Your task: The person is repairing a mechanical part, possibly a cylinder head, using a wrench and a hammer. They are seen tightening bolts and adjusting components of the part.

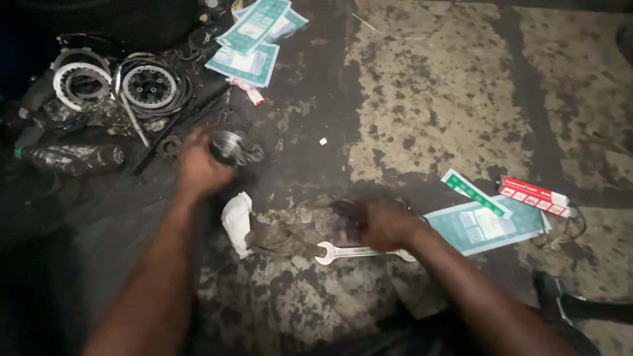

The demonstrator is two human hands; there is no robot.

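Observation:
My left hand (198,168) grips a round grey metal part (229,146) just above the oily floor, left of centre. My right hand (377,224) is blurred and hovers low over the floor, right above a silver open-ended spanner (359,252) that lies flat. Whether its fingers hold anything is unclear. A crumpled white rag (237,221) and a dirty dark cloth (277,238) lie between the two hands.
Clutch plates and rings (150,86) and a dark plastic bottle (69,158) lie at the far left. Teal paper packets (254,39) sit at the top; another teal packet (484,225) and a red-and-white box (533,196) lie at the right. A shoe (560,300) shows at lower right.

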